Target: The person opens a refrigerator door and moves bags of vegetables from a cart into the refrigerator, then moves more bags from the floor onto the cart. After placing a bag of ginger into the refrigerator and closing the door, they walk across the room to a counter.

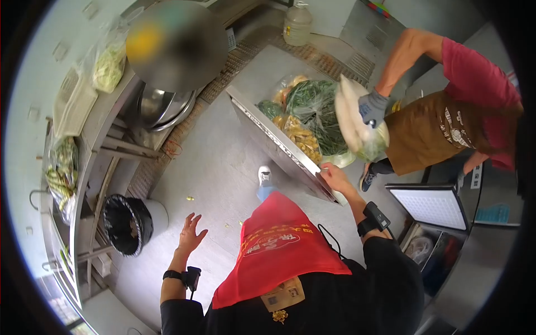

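My left hand [192, 236] hangs over the floor at the lower left, fingers apart, with nothing in it. My right hand [336, 180] is at the near right corner of a steel worktable [262, 67], its fingers closed over the edge. Just beyond it on the table lie a bag of small yellowish-brown produce [301, 139] and a plastic bag of leafy greens [315, 109]. Across the table, a co-worker's gloved hand [371, 109] holds long white radishes [349, 111] with a bagged pale green vegetable [375, 146] beside them.
An open cabinet door [429, 207] with a white inner panel stands at right. A black-lined bin [125, 223] sits at left by shelving with steel bowls [159, 106]. Bagged vegetables [61, 173] and a white basket [75, 103] rest on the left counter. A jug [297, 25] stands behind.
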`<state>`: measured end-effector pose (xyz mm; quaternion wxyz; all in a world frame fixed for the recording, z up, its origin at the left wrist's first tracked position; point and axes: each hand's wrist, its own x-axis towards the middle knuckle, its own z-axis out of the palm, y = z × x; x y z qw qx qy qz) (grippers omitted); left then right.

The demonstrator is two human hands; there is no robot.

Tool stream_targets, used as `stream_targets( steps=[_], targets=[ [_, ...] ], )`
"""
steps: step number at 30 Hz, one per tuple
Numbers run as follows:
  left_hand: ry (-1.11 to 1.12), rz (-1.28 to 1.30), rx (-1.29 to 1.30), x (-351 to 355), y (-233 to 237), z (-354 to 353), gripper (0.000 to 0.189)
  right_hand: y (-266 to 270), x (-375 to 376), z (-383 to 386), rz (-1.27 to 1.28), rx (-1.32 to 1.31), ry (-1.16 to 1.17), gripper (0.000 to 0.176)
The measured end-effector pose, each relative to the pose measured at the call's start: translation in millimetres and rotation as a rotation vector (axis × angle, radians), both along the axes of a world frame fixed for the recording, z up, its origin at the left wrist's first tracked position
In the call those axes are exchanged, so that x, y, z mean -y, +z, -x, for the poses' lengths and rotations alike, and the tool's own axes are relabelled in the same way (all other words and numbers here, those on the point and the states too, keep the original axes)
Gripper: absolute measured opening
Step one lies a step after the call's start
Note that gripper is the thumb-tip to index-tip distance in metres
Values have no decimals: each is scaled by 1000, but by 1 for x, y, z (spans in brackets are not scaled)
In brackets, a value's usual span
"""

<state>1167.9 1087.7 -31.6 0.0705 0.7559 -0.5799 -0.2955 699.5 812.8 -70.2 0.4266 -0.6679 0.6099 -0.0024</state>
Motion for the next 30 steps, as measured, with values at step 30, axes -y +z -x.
stream_targets(
  steps=[30],
  targets=[
    [-1440, -137, -25, 609, -51, 90, 43, -44, -145, -81, -125, 697, -2301, 67]
  ],
)
